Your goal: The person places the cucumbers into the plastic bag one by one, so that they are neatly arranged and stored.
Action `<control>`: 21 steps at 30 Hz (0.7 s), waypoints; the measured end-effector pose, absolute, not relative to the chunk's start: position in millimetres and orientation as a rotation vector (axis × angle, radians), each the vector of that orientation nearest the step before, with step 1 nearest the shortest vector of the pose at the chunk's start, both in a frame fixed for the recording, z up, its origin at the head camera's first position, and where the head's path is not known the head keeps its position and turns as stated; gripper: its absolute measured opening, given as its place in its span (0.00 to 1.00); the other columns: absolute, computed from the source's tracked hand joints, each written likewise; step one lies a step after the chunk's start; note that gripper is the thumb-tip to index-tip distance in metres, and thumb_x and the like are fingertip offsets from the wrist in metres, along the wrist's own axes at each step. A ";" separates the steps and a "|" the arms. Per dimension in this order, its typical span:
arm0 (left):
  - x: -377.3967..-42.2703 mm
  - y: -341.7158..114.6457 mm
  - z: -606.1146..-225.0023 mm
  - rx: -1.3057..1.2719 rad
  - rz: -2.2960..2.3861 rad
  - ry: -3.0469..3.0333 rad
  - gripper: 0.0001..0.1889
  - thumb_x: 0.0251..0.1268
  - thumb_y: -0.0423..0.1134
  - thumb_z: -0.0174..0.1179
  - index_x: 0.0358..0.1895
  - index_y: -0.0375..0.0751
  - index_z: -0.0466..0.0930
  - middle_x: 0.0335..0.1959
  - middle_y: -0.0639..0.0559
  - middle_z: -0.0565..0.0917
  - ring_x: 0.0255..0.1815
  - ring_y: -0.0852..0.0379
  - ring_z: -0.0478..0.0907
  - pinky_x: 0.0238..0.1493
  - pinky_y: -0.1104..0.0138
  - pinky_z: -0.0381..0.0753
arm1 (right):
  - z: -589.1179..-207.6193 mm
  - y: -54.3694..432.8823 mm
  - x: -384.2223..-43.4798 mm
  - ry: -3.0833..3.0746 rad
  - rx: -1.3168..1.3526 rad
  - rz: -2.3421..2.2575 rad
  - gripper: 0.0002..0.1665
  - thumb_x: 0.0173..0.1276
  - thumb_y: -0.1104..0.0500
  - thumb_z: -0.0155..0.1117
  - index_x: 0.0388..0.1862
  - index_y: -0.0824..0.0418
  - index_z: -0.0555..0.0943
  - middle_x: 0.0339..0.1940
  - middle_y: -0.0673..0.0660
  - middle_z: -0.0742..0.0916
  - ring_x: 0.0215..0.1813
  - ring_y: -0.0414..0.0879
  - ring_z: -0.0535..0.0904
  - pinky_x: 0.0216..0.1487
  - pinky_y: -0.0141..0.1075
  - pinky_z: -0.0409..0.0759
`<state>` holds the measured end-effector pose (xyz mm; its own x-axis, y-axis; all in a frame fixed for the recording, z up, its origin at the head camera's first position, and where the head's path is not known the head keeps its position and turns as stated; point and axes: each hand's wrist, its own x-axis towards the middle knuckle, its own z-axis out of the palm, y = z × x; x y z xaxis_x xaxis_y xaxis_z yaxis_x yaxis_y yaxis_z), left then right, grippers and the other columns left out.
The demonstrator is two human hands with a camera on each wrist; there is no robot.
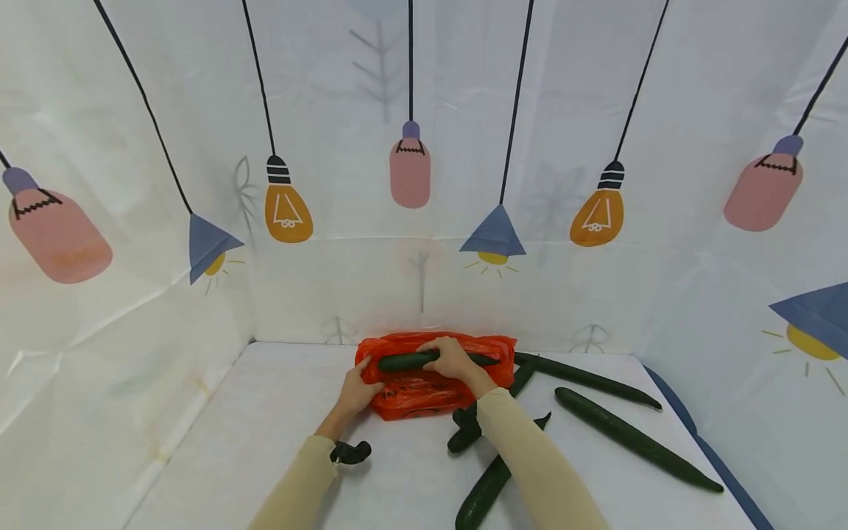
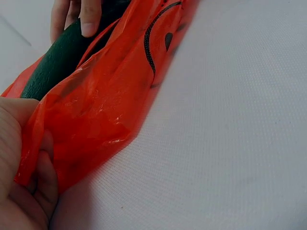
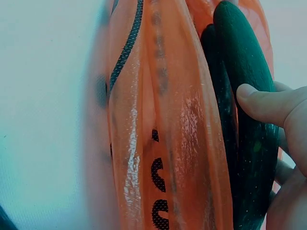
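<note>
Just below the centre of the frame, the right hand (image 1: 457, 359) pinches a cucumber (image 1: 400, 361) round its middle, within the open red bag (image 1: 424, 397); whether it rests on the second cucumber (image 3: 220, 86) beside it, I can't quite tell. The left hand (image 1: 358, 386) pinches the bag's left end. The cucumber looks firm, weighty and slick, so mid-length suits; the thin, limp bag is best held by its rim.

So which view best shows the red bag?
Head: the red bag fits wholly in frame, partly covered by the left hand and right hand. Left wrist shows a gripped edge, right wrist printed folds; both crop it.
</note>
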<state>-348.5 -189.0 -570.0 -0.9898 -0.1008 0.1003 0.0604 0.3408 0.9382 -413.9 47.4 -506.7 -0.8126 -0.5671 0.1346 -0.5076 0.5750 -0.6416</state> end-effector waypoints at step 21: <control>-348.1 -189.2 -572.3 0.041 -1.713 -2.474 0.40 0.54 0.26 0.63 0.72 0.28 0.58 0.67 0.31 0.67 0.62 0.38 0.67 0.60 0.46 0.70 | -522.3 45.2 -414.5 2.707 -0.853 -1.093 0.21 0.60 0.63 0.71 0.54 0.55 0.85 0.54 0.52 0.84 0.56 0.52 0.76 0.56 0.50 0.75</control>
<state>-348.1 -189.2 -572.3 -0.9909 -0.0976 0.0931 0.0528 0.3545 0.9336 -414.5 45.2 -522.3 -0.8381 -0.5338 0.1121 -0.4621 0.5857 -0.6659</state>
